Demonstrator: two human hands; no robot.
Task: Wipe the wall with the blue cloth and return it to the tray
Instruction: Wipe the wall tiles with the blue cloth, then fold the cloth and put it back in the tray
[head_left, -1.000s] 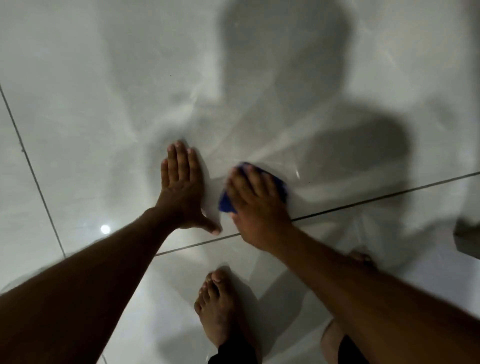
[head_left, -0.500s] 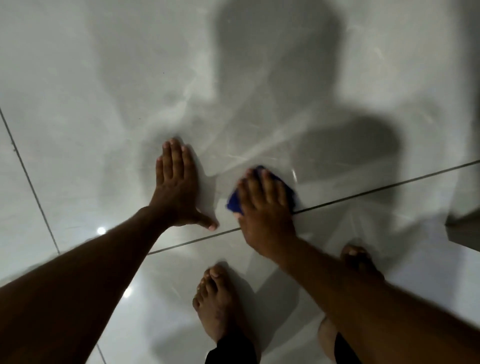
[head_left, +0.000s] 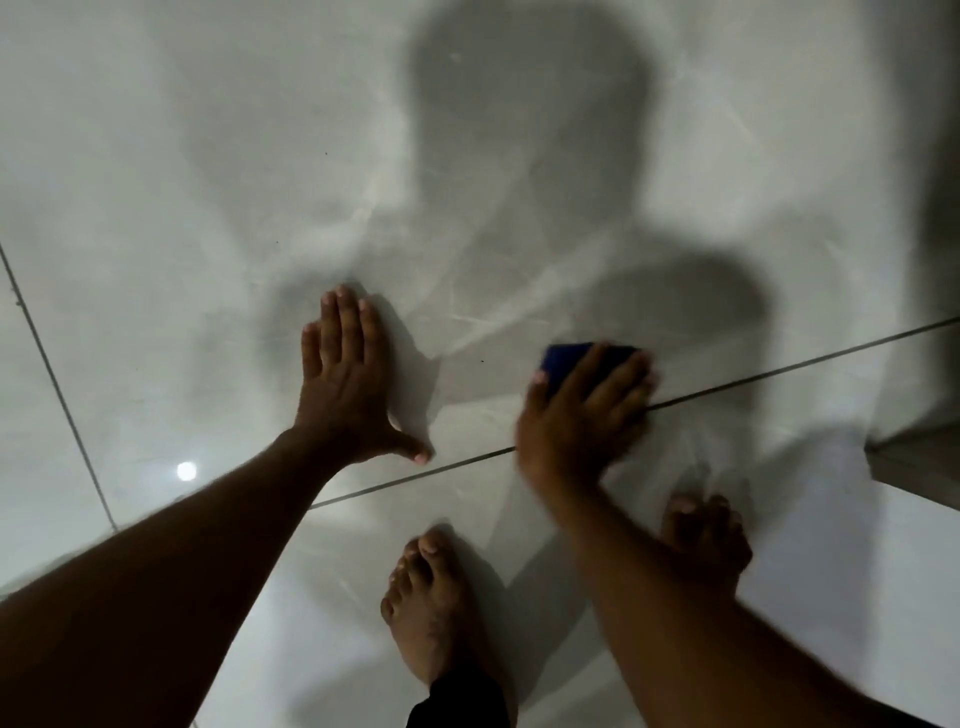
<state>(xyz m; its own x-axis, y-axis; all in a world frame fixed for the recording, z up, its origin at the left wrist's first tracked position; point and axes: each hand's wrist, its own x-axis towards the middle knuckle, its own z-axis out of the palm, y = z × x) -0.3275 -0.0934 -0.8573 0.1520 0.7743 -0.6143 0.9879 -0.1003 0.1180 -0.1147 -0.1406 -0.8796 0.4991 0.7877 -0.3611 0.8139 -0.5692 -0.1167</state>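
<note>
The blue cloth (head_left: 563, 358) is pressed flat against the glossy grey tiled wall (head_left: 260, 156), low down, just above the joint where wall meets floor. My right hand (head_left: 576, 421) lies over the cloth, fingers spread across it, so only its upper left part shows. My left hand (head_left: 348, 384) rests flat on the wall to the left of the cloth, fingers together and thumb out, holding nothing. The two hands are a hand's width apart. No tray is in view.
My two bare feet (head_left: 431, 608) stand on the shiny floor tiles right below the hands. A dark grout line (head_left: 779, 366) runs across at the wall's foot. A darker edge or step (head_left: 914, 462) shows at the far right. A light reflection (head_left: 187, 471) glints at left.
My right hand has slid the blue cloth to the right along the wall's foot, away from my left hand. The left hand has stayed flat on the wall.
</note>
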